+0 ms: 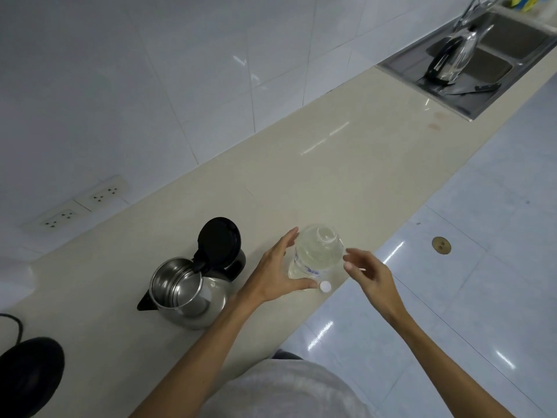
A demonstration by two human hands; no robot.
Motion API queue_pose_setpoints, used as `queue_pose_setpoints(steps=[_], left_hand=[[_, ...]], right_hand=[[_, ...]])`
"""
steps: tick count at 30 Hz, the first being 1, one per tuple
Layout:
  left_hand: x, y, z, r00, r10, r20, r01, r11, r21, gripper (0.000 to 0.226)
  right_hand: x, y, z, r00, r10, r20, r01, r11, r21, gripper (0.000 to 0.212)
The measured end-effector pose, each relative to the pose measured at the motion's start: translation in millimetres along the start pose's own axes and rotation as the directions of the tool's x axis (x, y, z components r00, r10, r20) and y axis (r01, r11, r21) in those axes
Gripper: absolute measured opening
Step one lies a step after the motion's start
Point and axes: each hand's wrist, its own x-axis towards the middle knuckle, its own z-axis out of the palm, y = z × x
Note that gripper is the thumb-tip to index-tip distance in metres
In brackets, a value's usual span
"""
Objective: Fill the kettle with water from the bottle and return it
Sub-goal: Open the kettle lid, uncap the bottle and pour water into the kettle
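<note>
On the beige countertop [301, 152], at about six o'clock from the frame's centre, an uncapped clear plastic water bottle [316, 253] stands upright near the counter's front edge, its open mouth facing the camera; it holds clear liquid, though the level cannot be read from this steep angle. Its white cap [325, 286] lies on the counter at the bottle's six o'clock, just beside the base.

At the bottle's nine o'clock sits the stainless steel electric kettle [188, 292], off its power base [28, 374], which rests well apart at the kettle's eight o'clock by the frame edge. The kettle's black lid [219, 242] is flipped up at its one o'clock, baring a shiny interior; whether any water lies inside cannot be told.

The left hand [278, 273] is spread wide at the bottle's left side, fingers and thumb curved around it; whether they touch the plastic is unclear. The right hand [369, 274] hovers at the bottle's three o'clock, fingers loosely curled and apart, holding nothing.

Far off at one o'clock, a steel double sink [512, 46] holds a second metal kettle [455, 57] on its drainer, with a dark knife [476, 89] beside it.
</note>
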Motion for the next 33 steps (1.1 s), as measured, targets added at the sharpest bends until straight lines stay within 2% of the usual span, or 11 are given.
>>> queue_pose_setpoints(steps=[1,3,5,6,9,11,14,18,24,30,33], left_hand=[[1.4,-8.7,1.7,1.0,-0.026,0.012,0.026,1.0,0.009,0.129],[5.5,-23.8,6.0,0.997,-0.069,0.038,0.068,0.997,0.028,0.126],[9.7,-31.6,11.1,0.994,-0.09,0.055,0.09,0.996,0.005,0.117],[11.7,-32.5,13.5,0.994,-0.095,0.053,0.096,0.995,-0.018,0.109],[15.2,-31.7,20.4,0.996,-0.089,0.017,0.089,0.994,-0.057,0.074],[14.6,-30.8,23.9,0.994,-0.105,-0.018,0.102,0.99,-0.096,0.061],[6.2,-28.7,25.2,0.992,-0.111,-0.067,0.102,0.987,-0.123,0.053],[-25.2,-27.7,17.8,0.991,-0.111,-0.073,0.104,0.99,-0.093,0.047],[-101.3,-35.4,-0.5,0.986,-0.127,-0.108,0.119,0.99,-0.082,0.05],[-180.2,-55.6,-20.3,0.979,-0.171,-0.111,0.143,0.965,-0.22,0.063],[-198.9,-54.6,-24.6,0.976,-0.193,-0.098,0.159,0.946,-0.282,0.07]], right_hand=[[-6.0,-11.4,-2.7,0.999,-0.024,0.04,0.021,0.997,0.077,0.051],[-12.2,-26.5,1.3,0.99,-0.096,0.102,0.086,0.991,0.099,0.087],[-10.4,-34.9,16.0,0.981,-0.14,0.132,0.133,0.989,0.06,0.109],[-7.7,-38.6,24.9,0.978,-0.16,0.135,0.155,0.987,0.048,0.113],[-2.2,-48.7,47.8,0.977,-0.185,0.102,0.18,0.982,0.059,0.105],[-2.4,-52.6,55.5,0.981,-0.189,0.033,0.188,0.982,0.036,0.097],[-8.0,-55.9,60.4,0.978,-0.207,-0.021,0.208,0.978,0.005,0.093],[-25.6,-59.7,68.5,0.972,-0.235,0.011,0.235,0.972,-0.013,0.094],[-66.4,-68.9,98.6,0.951,-0.288,0.112,0.292,0.956,-0.022,0.096],[-110.7,-88.5,155.4,0.93,-0.303,0.21,0.299,0.953,0.049,0.092],[-118.9,-93.1,165.2,0.932,-0.292,0.213,0.284,0.956,0.068,0.085]])
